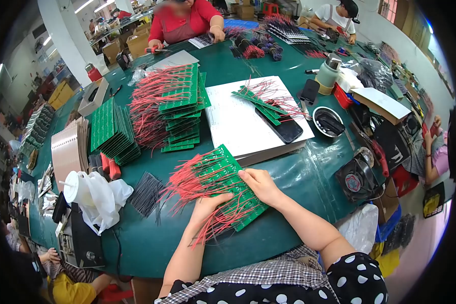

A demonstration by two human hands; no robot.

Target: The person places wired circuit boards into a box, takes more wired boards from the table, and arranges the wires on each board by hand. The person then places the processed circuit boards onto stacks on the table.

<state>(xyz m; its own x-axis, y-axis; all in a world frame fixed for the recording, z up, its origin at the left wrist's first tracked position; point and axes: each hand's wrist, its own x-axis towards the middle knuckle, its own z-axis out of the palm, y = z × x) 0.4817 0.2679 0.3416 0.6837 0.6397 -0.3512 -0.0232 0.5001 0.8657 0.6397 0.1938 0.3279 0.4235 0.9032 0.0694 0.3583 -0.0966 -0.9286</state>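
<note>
Green sheeting covers the worktable [309, 169], with a pale pillar [61, 38] behind it and a co-worker in red [180, 31] at its far edge. We hold one circuit board [232, 183] at the middle of the near edge, tilted, with red wires [185, 182] fanning mainly toward the left edge. Our left hand [207, 207] is closed on the board's left side, thumb across the upper face; its fingers are largely hidden. Our right hand [261, 186] pinches the opposite side, thumb on the upper face. We cannot tell whether the board touches the sheeting.

Beyond the board, toward the far edge, we find a paper stack [230, 121] carrying a phone [290, 130] and wired boards [261, 105], which partly overlap the phone. To its left stands a tall pile of wired boards [180, 96]; nearer the left edge, a row of green boards [109, 131] leans. Between that row and the near edge, we note loose black wires [149, 193] beside a white plastic bag [106, 195]. Toward the right edge sits a small fan [355, 181].
</note>
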